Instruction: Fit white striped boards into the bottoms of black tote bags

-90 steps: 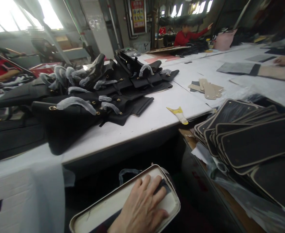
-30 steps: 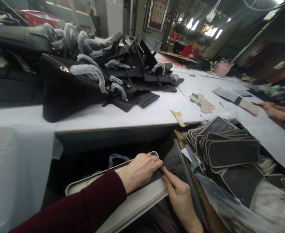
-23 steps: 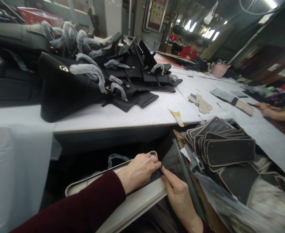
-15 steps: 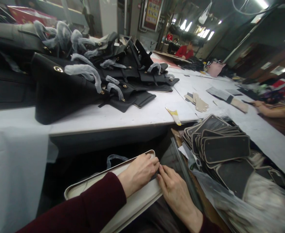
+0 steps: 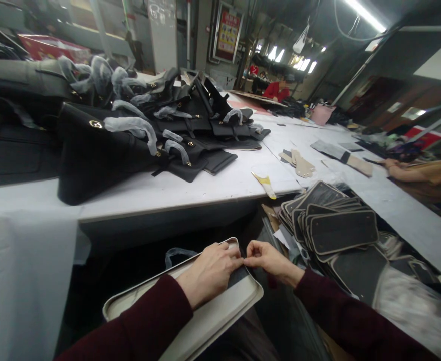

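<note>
A pale beige bag piece (image 5: 220, 311) with a raised, rounded rim lies tilted on my lap, below the table edge. A plastic-wrapped handle (image 5: 179, 254) shows behind it. My left hand (image 5: 209, 273) lies over its right end, fingers bent and closed on the piece near the rim. A dark patch (image 5: 239, 276) appears under those fingers. My right hand (image 5: 267, 258) is just beyond that end, thumb and forefinger pinched together, meeting the left fingertips. Whatever sits in the pinch is too small to make out.
Black handbags (image 5: 103, 155) with wrapped handles are heaped on the white table (image 5: 224, 188). Dark panels with pale edges (image 5: 344, 230) are stacked at right beside plastic sheeting (image 5: 416, 311). Beige cut pieces (image 5: 299, 163) lie farther back. A co-worker's arm (image 5: 408, 173) reaches in from the right.
My right hand has lifted off the bag piece's edge and moved up, its fingers going from stretched to pinched. My left hand stays on the piece. The camera view has shifted slightly.
</note>
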`<state>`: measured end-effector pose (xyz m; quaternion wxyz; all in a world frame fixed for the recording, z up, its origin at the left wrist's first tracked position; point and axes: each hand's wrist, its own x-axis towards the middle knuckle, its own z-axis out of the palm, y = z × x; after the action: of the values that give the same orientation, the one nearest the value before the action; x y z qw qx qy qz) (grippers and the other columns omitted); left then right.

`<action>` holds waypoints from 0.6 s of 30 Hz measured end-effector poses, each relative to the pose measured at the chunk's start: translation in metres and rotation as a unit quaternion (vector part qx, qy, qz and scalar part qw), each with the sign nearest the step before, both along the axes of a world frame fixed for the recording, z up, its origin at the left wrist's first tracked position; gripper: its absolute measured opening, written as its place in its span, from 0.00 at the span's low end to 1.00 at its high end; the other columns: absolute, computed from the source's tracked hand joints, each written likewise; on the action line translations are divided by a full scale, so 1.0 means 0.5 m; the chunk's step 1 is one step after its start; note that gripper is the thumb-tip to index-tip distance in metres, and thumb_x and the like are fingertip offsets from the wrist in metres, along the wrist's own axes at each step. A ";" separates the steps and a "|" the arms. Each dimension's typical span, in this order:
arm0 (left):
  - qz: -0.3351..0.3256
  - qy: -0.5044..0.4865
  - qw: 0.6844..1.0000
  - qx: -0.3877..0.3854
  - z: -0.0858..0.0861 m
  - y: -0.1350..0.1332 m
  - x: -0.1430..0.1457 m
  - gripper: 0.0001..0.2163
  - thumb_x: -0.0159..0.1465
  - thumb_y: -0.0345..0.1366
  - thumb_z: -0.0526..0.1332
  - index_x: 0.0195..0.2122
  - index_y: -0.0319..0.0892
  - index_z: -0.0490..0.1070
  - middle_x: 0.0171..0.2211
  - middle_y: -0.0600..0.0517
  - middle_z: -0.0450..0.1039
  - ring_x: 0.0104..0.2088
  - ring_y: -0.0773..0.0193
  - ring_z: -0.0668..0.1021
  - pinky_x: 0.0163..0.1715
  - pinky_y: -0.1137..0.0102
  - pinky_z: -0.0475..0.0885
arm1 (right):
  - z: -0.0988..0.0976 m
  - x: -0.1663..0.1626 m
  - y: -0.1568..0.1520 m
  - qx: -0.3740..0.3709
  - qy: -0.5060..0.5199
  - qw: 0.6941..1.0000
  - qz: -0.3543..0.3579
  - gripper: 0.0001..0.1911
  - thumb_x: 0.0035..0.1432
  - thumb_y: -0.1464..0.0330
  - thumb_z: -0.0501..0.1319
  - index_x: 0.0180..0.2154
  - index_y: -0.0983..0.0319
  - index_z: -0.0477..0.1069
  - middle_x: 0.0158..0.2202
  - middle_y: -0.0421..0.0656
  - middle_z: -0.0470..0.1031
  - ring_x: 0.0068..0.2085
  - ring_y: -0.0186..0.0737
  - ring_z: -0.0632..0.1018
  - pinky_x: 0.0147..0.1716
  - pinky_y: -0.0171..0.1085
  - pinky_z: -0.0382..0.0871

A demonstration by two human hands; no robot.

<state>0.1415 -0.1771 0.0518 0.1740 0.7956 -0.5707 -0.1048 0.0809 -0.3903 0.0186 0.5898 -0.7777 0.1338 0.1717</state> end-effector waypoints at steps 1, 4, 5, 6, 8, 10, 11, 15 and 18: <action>-0.002 0.008 1.000 -0.004 0.000 0.003 0.001 0.15 0.63 0.29 0.58 0.49 0.50 0.71 0.46 0.53 0.74 0.43 0.59 0.74 0.40 0.63 0.70 | 0.001 0.004 0.000 0.012 0.015 1.000 0.010 0.24 0.42 0.54 0.72 0.27 0.62 0.62 0.22 0.33 0.64 0.25 0.28 0.64 0.26 0.31 0.58; -0.010 0.042 0.999 -0.009 0.006 0.008 0.009 0.15 0.61 0.28 0.58 0.48 0.48 0.73 0.46 0.53 0.76 0.44 0.59 0.76 0.45 0.64 0.71 | 0.008 0.017 -0.002 0.031 0.059 0.997 0.051 0.25 0.41 0.55 0.73 0.26 0.61 0.60 0.21 0.32 0.62 0.23 0.28 0.63 0.24 0.30 0.55; -0.009 0.062 0.998 -0.015 0.011 0.011 0.012 0.14 0.62 0.28 0.57 0.46 0.48 0.74 0.45 0.54 0.77 0.44 0.60 0.76 0.47 0.65 0.71 | 0.009 0.022 -0.005 0.031 0.073 0.995 0.066 0.25 0.40 0.55 0.73 0.26 0.61 0.60 0.20 0.32 0.62 0.23 0.28 0.63 0.23 0.30 0.55; -0.006 0.087 0.996 -0.023 0.017 0.015 0.016 0.13 0.63 0.28 0.56 0.45 0.48 0.75 0.45 0.55 0.77 0.44 0.62 0.77 0.47 0.67 0.71 | 0.010 0.027 -0.008 0.029 0.087 0.993 0.080 0.25 0.40 0.56 0.74 0.26 0.61 0.60 0.20 0.32 0.62 0.22 0.28 0.63 0.22 0.29 0.54; 0.014 0.147 0.988 -0.047 0.030 0.030 0.023 0.14 0.66 0.28 0.54 0.44 0.51 0.76 0.48 0.59 0.77 0.46 0.64 0.78 0.48 0.70 0.71 | 0.010 0.037 -0.014 0.022 0.116 0.987 0.105 0.25 0.40 0.56 0.74 0.26 0.61 0.60 0.20 0.32 0.63 0.21 0.28 0.64 0.21 0.29 0.54; 0.064 0.200 0.975 -0.069 0.042 0.059 0.027 0.14 0.67 0.30 0.54 0.45 0.52 0.76 0.52 0.60 0.75 0.50 0.65 0.77 0.50 0.71 0.71 | 0.008 0.045 -0.020 0.016 0.146 0.981 0.126 0.26 0.41 0.54 0.73 0.27 0.61 0.60 0.20 0.32 0.64 0.20 0.28 0.65 0.20 0.29 0.56; 0.098 0.217 0.968 -0.076 0.046 0.080 0.026 0.13 0.67 0.31 0.55 0.46 0.52 0.76 0.54 0.59 0.74 0.51 0.64 0.77 0.52 0.70 0.71 | 0.007 0.048 -0.023 0.014 0.160 0.978 0.136 0.27 0.42 0.53 0.73 0.27 0.61 0.59 0.20 0.32 0.64 0.20 0.28 0.66 0.20 0.29 0.58; 0.257 0.204 0.941 -0.081 0.042 0.178 -0.002 0.13 0.66 0.31 0.55 0.48 0.49 0.74 0.53 0.52 0.73 0.48 0.60 0.77 0.51 0.65 0.72 | 0.009 0.064 -0.026 0.011 0.198 0.965 0.169 0.30 0.41 0.51 0.73 0.28 0.60 0.56 0.21 0.32 0.65 0.20 0.29 0.68 0.20 0.30 0.63; 0.355 0.137 0.921 -0.082 0.021 0.235 -0.037 0.13 0.68 0.34 0.54 0.51 0.49 0.71 0.55 0.50 0.70 0.52 0.57 0.75 0.51 0.60 0.73 | 0.017 0.070 -0.017 0.010 0.204 0.963 0.176 0.30 0.39 0.53 0.74 0.28 0.60 0.57 0.22 0.34 0.66 0.20 0.29 0.68 0.19 0.30 0.63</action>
<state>0.1229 -0.0598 0.0622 0.3404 0.9070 -0.2281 -0.0969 0.1159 -0.3988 0.0274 0.5178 -0.7316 0.1105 0.4293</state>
